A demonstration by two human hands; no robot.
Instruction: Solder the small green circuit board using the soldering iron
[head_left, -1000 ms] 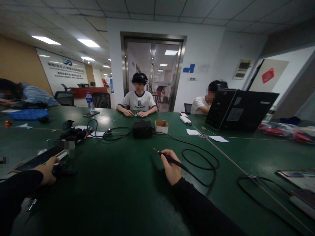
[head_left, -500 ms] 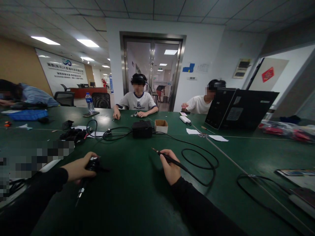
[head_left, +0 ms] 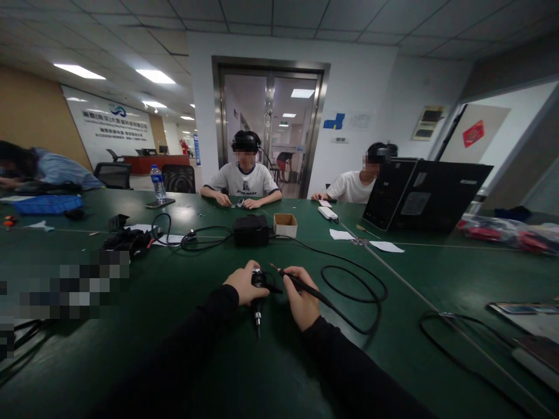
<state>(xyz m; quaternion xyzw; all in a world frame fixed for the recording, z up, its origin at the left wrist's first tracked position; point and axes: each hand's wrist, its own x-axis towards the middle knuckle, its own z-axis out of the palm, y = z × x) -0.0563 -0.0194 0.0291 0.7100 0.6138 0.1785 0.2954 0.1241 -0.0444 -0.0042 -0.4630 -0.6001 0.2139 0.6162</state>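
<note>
The left hand (head_left: pixel 243 284) and the right hand (head_left: pixel 303 299) work close together over the green surface (head_left: pixel 454 273), near the middle, with a narrow gap between them. The left grip is closed around a black tool (head_left: pixel 258 308) with a shiny metal end, and that end points back toward the near side; from where I stand the fingers hide much of it, so I can't tell exactly what it is or whether its tip touches down. The right grip is pinched like a writer's around a slim black pen-like tool (head_left: pixel 301 283), its thin tip aimed to the far left, just beside the other tool. A black cable (head_left: pixel 386 297) trails off the back of it, loops on the surface to the right and runs to a black box (head_left: pixel 251 231) lying farther off. Just right of that box sits a small open carton (head_left: pixel 285 229), and a bundle of dark wires (head_left: pixel 131 241) lies away to the left. On the far side a person in a white T-shirt (head_left: pixel 245 180) sits with both hands on the surface, left of them a water bottle (head_left: pixel 158 185) stands upright, and over at the far right a big black computer case (head_left: pixel 428 195) partly hides another seated person (head_left: pixel 349 186), with white paper (head_left: pixel 386 247) lying just nearer than the case
</note>
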